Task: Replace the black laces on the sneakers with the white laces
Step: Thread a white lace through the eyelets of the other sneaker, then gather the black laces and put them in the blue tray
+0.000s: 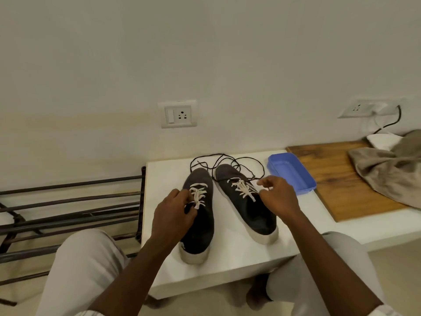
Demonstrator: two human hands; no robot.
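Note:
Two dark sneakers with white soles stand side by side on a low white table (pixel 230 263), toes toward the wall. The left sneaker (pixel 201 226) and the right sneaker (pixel 248 208) both carry white laces (pixel 198 194) through their eyelets. Black laces (pixel 227 159) lie loose in loops on the table behind the toes. My left hand (pixel 174 214) pinches the white lace at the left sneaker's tongue. My right hand (pixel 279 197) pinches the white lace end (pixel 259 182) at the right sneaker's outer side.
A blue plastic tray (pixel 292 173) sits at the table's back right. A wooden board (pixel 341 179) with crumpled grey cloth (pixel 387 172) lies further right. A dark metal rack (pixel 68 213) stands at the left. My knees flank the table's front edge.

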